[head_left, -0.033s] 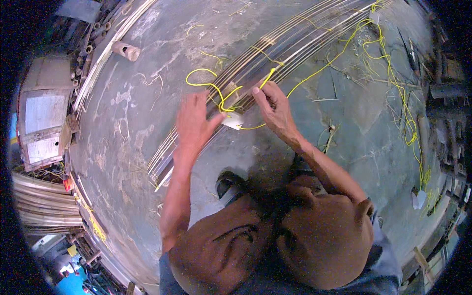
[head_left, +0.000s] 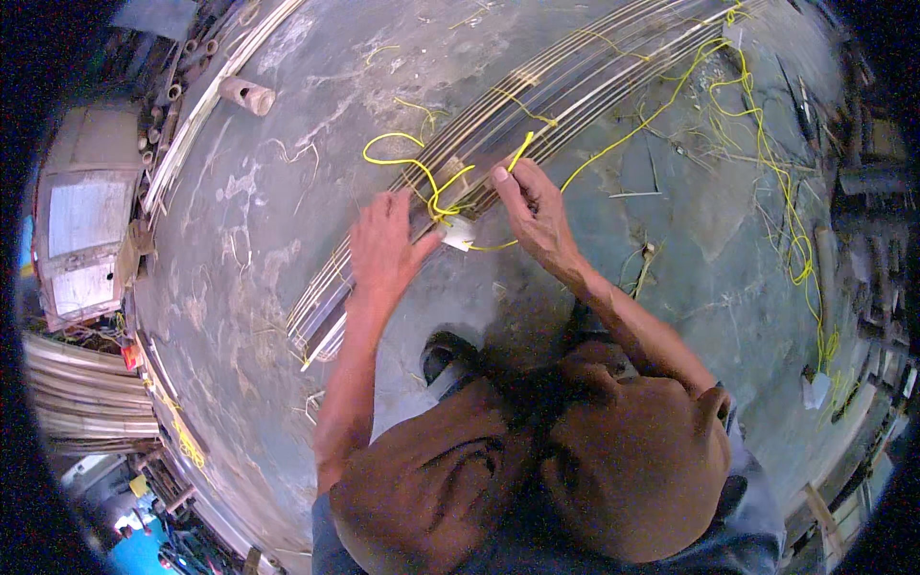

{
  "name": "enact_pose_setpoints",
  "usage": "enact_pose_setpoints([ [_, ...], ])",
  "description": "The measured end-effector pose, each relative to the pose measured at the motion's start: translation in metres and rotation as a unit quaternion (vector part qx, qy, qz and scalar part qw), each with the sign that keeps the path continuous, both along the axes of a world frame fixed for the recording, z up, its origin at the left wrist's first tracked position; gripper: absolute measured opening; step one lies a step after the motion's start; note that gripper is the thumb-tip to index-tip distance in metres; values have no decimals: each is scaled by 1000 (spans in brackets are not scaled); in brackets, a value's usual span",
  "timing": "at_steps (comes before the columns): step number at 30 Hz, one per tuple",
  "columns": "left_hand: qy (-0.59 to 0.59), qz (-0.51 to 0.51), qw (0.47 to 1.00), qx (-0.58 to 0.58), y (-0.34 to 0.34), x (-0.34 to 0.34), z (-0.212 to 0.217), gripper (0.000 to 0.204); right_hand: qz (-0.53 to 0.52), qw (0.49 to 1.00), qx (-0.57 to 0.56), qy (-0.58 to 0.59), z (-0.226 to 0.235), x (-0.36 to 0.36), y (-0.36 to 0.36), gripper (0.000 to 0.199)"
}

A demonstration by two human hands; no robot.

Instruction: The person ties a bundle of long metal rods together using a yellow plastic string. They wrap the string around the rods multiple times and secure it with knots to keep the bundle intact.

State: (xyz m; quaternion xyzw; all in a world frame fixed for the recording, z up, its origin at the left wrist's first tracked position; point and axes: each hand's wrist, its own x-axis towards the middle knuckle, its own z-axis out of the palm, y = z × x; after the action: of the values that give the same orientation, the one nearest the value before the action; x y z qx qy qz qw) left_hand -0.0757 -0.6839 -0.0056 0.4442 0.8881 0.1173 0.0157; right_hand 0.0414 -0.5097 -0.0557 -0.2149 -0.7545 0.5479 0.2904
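Observation:
A long bundle of thin split strips (head_left: pixel 537 81), pale and dark, lies slantwise across the floor in front of me. Yellow cord (head_left: pixel 439 196) is looped round it near its lower part, with one curl standing out to the left. My right hand (head_left: pixel 539 209) pinches a short upright length of this cord between thumb and fingers. My left hand (head_left: pixel 383 241) rests over the bundle's left side with fingers extended, its thumb close to the cord loop. Just under the loop, a small white piece (head_left: pixel 458 233) sits at the bundle's near edge.
More yellow cord (head_left: pixel 800 259) trails in tangles along the right. A short bamboo tube (head_left: pixel 247 96) lies at the far left beside long pale strips (head_left: pixel 206 107). Stacked curved poles (head_left: pixel 91 393) and a worn whitish panel (head_left: pixel 88 220) stand at the left edge.
My left hand has shifted slightly down and to the right, its fingers drawn back a little. My right hand keeps its pinch on the cord, almost unmoved.

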Motion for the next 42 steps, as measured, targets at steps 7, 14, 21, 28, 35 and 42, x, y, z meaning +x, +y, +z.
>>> enact_pose_setpoints([
  [7,-25,28,998,41,-30,-14,-39,24,40,998,35,16,11,-29,-20,28],
  [14,-121,-17,991,52,-30,-39,-36,26,238,957,145,82,16,-20,-89,22],
  [21,-92,-23,989,111,-29,-34,-40,25,324,937,119,57,37,-18,-117,20],
  [28,62,22,996,53,-29,12,-45,37,340,911,226,-56,79,-34,-98,21],
  [35,87,136,983,91,-33,41,-85,52,437,830,205,-278,99,-99,-54,44],
  [42,73,154,980,107,-23,46,-70,48,211,811,526,-146,1,-132,-4,24],
])
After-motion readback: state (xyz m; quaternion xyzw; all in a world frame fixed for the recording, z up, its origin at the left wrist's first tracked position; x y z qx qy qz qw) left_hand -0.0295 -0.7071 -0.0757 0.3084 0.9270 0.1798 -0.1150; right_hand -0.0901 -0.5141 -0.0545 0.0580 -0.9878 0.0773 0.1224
